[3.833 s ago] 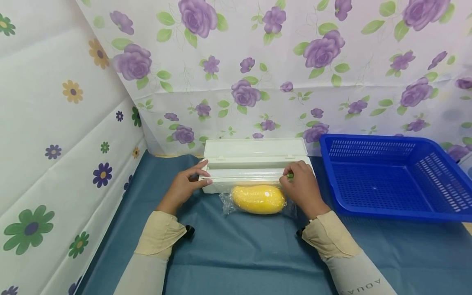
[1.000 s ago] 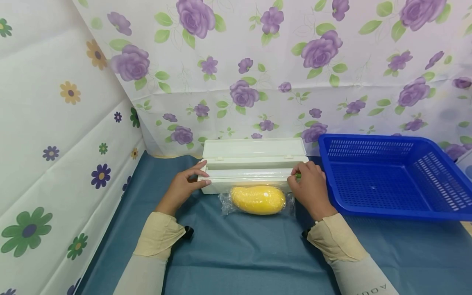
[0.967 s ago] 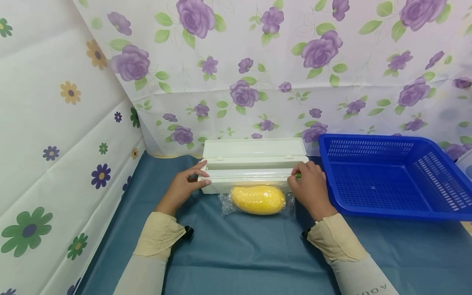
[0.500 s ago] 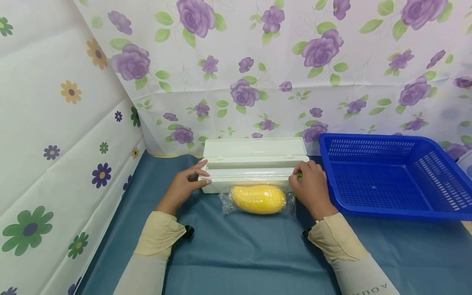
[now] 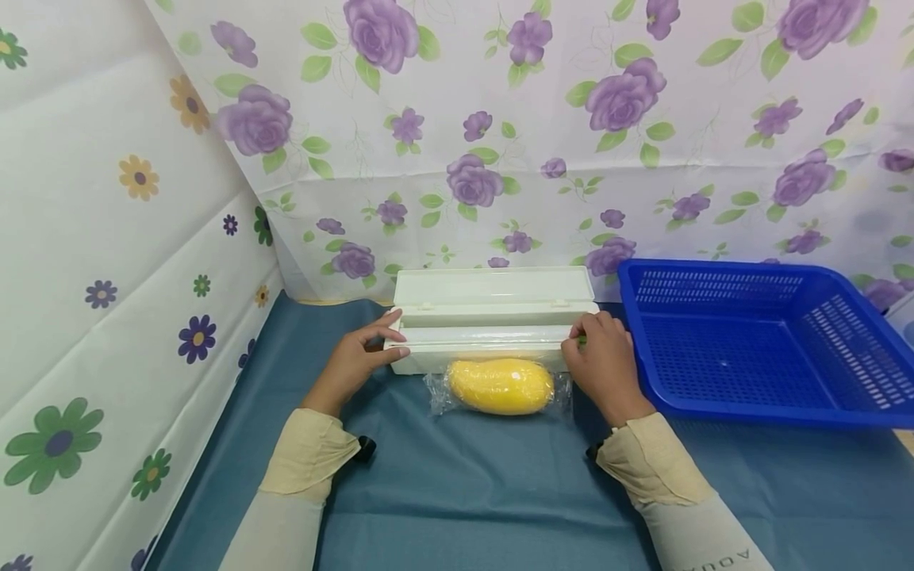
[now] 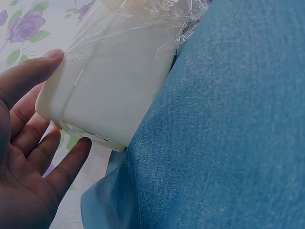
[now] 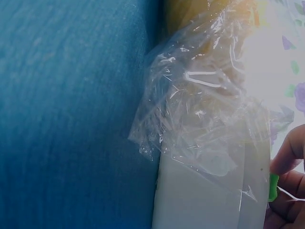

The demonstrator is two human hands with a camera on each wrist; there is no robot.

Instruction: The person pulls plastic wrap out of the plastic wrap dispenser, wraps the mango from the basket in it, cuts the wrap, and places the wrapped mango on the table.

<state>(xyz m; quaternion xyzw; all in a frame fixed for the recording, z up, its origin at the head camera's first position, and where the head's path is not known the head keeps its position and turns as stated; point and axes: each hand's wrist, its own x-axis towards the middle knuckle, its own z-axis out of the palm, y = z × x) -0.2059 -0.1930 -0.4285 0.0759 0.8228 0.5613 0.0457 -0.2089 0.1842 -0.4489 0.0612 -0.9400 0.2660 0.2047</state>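
Observation:
A white cling film dispenser (image 5: 421, 362) lies across the table with its lid (image 5: 493, 287) raised and a film roll (image 5: 485, 334) inside. My left hand (image 5: 351, 361) holds its left end, thumb at the front edge and other fingers round the end, as the left wrist view confirms. Near the right end, my right hand (image 5: 603, 361) pinches a small green slide cutter (image 7: 273, 187), mostly hidden behind the fingers. Against the front lies a yellow, mango-shaped item (image 5: 501, 386) under clear film. Crumpled film (image 7: 200, 105) sticks out on its right side.
A blue plastic basket (image 5: 721, 412) with perforated sides stands to the right, close to my right hand. Floral cloth (image 5: 471, 103) hangs behind the dispenser and along the left side. Blue-green cloth (image 5: 464, 492) covers the table.
Since the oldest frame, my right hand has moved right along the dispenser's front edge with the green slide cutter. Over the last second it barely shifts. My left hand stays in place.

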